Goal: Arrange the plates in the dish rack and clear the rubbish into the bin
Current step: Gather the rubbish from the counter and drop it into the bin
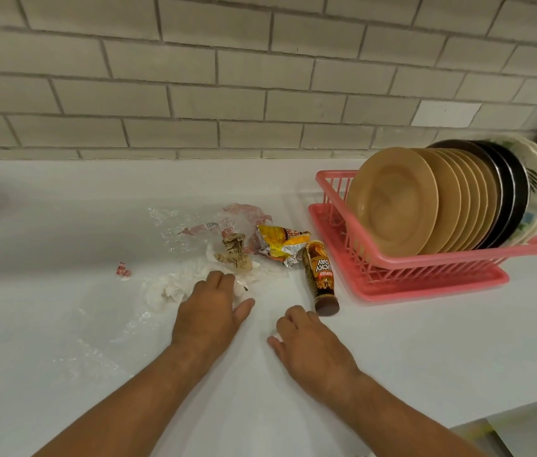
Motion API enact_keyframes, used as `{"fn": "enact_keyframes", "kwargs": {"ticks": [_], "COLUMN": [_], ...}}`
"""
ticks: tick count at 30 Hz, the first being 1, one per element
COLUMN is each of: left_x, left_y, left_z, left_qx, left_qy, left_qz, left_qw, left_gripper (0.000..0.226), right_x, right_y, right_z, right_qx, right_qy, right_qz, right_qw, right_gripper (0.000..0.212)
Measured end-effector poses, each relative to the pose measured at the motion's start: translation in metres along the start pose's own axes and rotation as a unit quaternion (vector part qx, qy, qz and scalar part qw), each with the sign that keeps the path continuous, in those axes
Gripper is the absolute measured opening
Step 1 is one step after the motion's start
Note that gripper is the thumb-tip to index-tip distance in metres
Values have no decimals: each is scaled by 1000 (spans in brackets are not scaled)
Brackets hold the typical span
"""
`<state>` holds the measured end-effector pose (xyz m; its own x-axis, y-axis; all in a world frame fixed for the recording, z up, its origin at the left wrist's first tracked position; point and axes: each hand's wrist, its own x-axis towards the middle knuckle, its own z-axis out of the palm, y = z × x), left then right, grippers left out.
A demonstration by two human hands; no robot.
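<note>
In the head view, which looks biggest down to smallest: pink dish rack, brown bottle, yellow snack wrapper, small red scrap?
1. pink dish rack
2. brown bottle and yellow snack wrapper, too alike to rank
3. small red scrap

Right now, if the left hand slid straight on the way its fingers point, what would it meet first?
The left hand would meet the crumpled white tissue first, its fingertips seemingly at it; the brown crumpled paper lies just beyond.
</note>
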<state>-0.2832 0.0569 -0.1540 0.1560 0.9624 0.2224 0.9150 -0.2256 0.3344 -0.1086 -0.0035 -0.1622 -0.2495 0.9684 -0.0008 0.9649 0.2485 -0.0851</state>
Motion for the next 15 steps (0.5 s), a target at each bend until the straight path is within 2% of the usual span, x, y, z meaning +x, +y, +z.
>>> {"fn": "enact_keyframes", "kwargs": {"ticks": [3,7,10,11,13,15], "left_x": [11,9,-3,-6,-12,-18], "left_y": [6,7,7,6,4,0], "left_z": [10,21,13,9,1,-5], "left_qx": [37,99,53,49,27,-21], "left_qy": [-21,-36,-17,3,31,42], "left_qz": [5,54,88,104,102,83], "left_qw": [999,993,995,993,994,995], "left_gripper": [49,37,16,10,16,29], "right_x": [-7,-18,-24,-24,-19,-5], "right_y": [4,13,23,28,41,52], "right_z": [2,-2,-16,-23,-36,-50], "right_qx": [23,74,124,126,117,113], "right_qy": [2,5,60,76,98,135], "right_qz": [-13,24,60,77,110,127], "right_qw": [1000,997,989,986,982,976], "right_gripper": [31,40,22,28,38,32]}}
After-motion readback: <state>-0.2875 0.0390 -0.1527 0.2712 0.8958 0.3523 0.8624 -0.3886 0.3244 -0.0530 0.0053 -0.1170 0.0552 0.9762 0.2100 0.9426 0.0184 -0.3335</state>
